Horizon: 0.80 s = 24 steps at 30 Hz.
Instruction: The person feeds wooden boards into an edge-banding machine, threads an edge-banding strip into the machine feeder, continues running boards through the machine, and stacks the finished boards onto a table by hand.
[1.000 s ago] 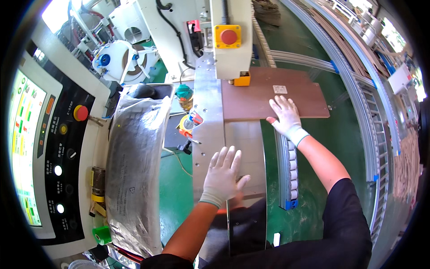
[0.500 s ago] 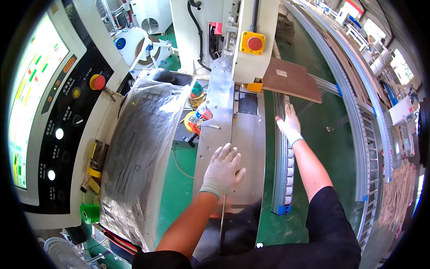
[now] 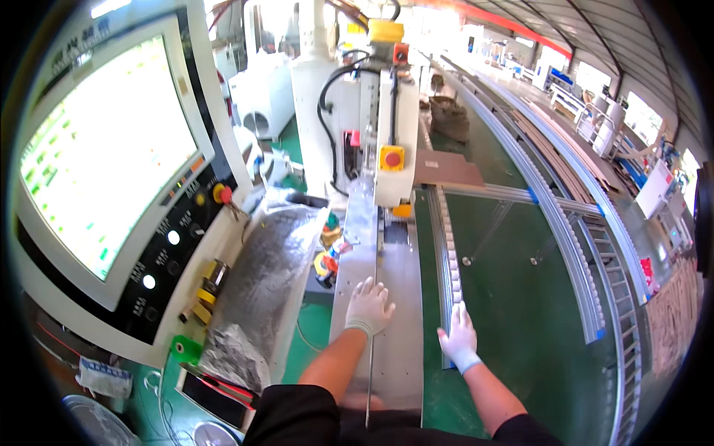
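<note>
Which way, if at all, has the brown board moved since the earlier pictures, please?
Yes, farther away: the near edge of the brown board now lies beyond the yellow block under the machine head.

Green floor [image 3: 520, 334], ribbed grey roof [image 3: 632, 48], 1 long red beam [image 3: 515, 30]; glaring panels [image 3: 642, 119] at right, probably windows.

Okay, so the black control panel [image 3: 160, 260] has small white labels by its lights [image 3: 173, 237], plus dark lettering above the screen [image 3: 111, 156]. Screen's washed out, and the pale sticker [image 3: 432, 164] on the brown board [image 3: 455, 175] is too tiny to read, tbh.
</note>
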{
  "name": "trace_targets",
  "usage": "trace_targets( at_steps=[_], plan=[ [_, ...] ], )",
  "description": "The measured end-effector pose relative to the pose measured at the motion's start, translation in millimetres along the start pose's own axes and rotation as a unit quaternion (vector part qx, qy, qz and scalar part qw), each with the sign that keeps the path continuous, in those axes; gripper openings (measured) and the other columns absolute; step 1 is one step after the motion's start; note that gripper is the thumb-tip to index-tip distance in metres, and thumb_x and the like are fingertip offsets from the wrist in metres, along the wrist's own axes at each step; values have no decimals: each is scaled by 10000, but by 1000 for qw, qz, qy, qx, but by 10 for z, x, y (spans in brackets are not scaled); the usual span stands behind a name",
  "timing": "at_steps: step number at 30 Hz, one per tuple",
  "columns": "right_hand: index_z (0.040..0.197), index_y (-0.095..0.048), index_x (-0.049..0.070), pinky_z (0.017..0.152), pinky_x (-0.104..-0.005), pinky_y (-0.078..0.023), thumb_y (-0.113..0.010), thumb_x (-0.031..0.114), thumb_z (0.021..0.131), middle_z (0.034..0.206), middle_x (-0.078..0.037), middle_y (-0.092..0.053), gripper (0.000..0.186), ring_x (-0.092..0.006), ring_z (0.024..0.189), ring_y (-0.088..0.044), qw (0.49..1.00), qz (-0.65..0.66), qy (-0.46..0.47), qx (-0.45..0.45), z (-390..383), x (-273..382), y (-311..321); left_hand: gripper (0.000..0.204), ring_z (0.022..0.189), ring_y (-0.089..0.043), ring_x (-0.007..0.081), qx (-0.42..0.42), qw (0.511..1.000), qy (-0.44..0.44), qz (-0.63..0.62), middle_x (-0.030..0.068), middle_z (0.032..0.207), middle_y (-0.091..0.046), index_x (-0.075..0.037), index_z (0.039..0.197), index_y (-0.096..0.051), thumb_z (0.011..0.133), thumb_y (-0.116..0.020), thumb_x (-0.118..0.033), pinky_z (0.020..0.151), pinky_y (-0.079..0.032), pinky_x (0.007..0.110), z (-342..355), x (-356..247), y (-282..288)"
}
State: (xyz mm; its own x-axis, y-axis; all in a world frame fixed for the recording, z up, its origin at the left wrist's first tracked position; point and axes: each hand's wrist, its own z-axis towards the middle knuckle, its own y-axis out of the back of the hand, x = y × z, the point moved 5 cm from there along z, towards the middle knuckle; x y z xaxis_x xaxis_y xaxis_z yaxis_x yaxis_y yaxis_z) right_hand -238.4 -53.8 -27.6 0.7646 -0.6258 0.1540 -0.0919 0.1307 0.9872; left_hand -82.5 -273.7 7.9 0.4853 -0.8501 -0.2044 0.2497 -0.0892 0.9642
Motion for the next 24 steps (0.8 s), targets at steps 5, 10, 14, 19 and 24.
trace_targets(
  at_steps=[5, 10, 14, 19, 24],
  plan=[
    [1512, -295, -19, 1082, -460, -408, -701, 283, 831, 1590, -190, -274, 849, -379, 1401, -371, 998, 23, -38, -49, -908, -64, 17, 490, 1416, -369, 310, 2, 1000, -3, 5, 96, 1432, -528, -76, 1264, -614, 926, -537, -423, 1175, -274, 474, 12, -124, 46],
    [1427, -450, -28, 1059, -477, -431, -688, 249, 836, 1422, -222, -498, 695, -423, 1265, -512, 978, 191, -40, -76, -1795, -169, -316, 540, 1450, -316, 319, 11, 1000, 18, 23, 85, 1481, -486, -89, 1340, -552, 928, -538, -438, 1195, -220, 483, -4, -110, -9],
    [1332, -586, 9, 1058, -464, -444, -624, 298, 876, 1283, -236, -617, 541, -417, 1205, -569, 942, 296, -157, -19, -2903, -590, -1182, 581, 1480, -269, 330, 40, 999, 31, 16, 79, 1538, -425, -94, 1406, -498, 946, -520, -450, 1211, -167, 498, 10, -198, -39],
    [1342, -587, 35, 1090, -417, -411, -595, 194, 901, 1316, -233, -605, 468, -371, 1247, -551, 945, 212, -239, -67, -3883, -553, -49, 590, 1472, -265, 340, 25, 999, 39, 18, 88, 1518, -434, -80, 1404, -500, 945, -521, -452, 1205, -175, 505, -40, -73, -8],
    [1295, -567, -41, 1096, -431, -400, -577, 161, 912, 1282, -247, -607, 432, -405, 1239, -534, 821, 111, -527, -188, -4868, -403, 1536, 579, 1461, -268, 338, 0, 999, 36, -24, 103, 1478, -459, -65, 1383, -516, 944, -522, -443, 1201, -180, 504, -42, -23, 23]
  ],
)
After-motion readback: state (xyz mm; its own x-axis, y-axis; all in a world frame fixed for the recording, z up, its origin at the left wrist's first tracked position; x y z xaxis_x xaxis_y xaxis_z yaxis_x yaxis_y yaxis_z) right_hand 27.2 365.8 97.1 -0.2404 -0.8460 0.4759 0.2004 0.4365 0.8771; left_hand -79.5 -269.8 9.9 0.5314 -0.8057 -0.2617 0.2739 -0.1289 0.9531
